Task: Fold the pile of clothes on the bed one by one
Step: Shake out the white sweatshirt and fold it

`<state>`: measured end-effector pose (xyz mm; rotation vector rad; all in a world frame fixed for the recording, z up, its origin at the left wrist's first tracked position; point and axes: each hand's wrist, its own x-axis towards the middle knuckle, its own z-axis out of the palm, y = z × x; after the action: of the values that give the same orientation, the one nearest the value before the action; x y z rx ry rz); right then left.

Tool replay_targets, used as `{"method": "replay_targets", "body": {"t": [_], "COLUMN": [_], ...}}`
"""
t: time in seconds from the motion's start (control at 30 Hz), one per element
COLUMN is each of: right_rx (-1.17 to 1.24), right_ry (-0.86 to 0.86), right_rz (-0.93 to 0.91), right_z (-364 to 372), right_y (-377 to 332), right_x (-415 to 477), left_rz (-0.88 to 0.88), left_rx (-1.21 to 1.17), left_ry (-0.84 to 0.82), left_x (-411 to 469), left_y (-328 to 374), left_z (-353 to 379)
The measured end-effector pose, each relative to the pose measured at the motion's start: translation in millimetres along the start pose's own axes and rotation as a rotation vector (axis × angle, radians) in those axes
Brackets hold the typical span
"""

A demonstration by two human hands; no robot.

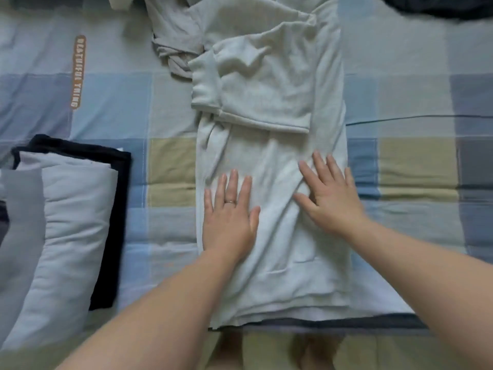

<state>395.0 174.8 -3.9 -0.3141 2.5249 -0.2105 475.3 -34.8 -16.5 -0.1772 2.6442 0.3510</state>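
Observation:
A pale grey-white garment (269,145) lies lengthwise down the middle of the bed, its sides folded in to a narrow strip and a sleeve laid across its upper part. My left hand (230,217) presses flat on its lower left, fingers straight, a ring on one finger. My right hand (329,193) lies flat on the garment's right side over a diagonal crease, fingers spread. A crumpled grey piece of clothing (176,41) sits at the garment's top left.
A stack of folded clothes (72,222), light grey over black, sits at the left on the checked bedsheet (416,166). A dark garment (440,6) lies at the top right corner. A thin cable (416,117) runs across the right side. The bed's near edge is just below the garment.

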Motion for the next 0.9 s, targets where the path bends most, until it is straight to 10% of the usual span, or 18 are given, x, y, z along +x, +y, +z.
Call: {"method": "replay_targets", "body": {"t": [0.4, 0.67, 0.9], "right_rx": [0.086, 0.632, 1.278], "right_ry": [-0.014, 0.266, 0.085], "right_rz": [0.002, 0.338, 0.631], "right_z": [106.4, 104.6, 85.2], "right_y": [11.6, 9.3, 2.8], "right_x": [-166.1, -164.5, -156.7], "left_rz": [-0.009, -0.397, -0.541], "left_rx": [-0.053, -0.335, -1.03], "left_ry": [-0.005, 0.235, 0.218], "left_x": [-125.3, -143.6, -134.5], "left_y": [-1.7, -10.3, -14.7], "left_z": [57.1, 61.1, 45.3]}}
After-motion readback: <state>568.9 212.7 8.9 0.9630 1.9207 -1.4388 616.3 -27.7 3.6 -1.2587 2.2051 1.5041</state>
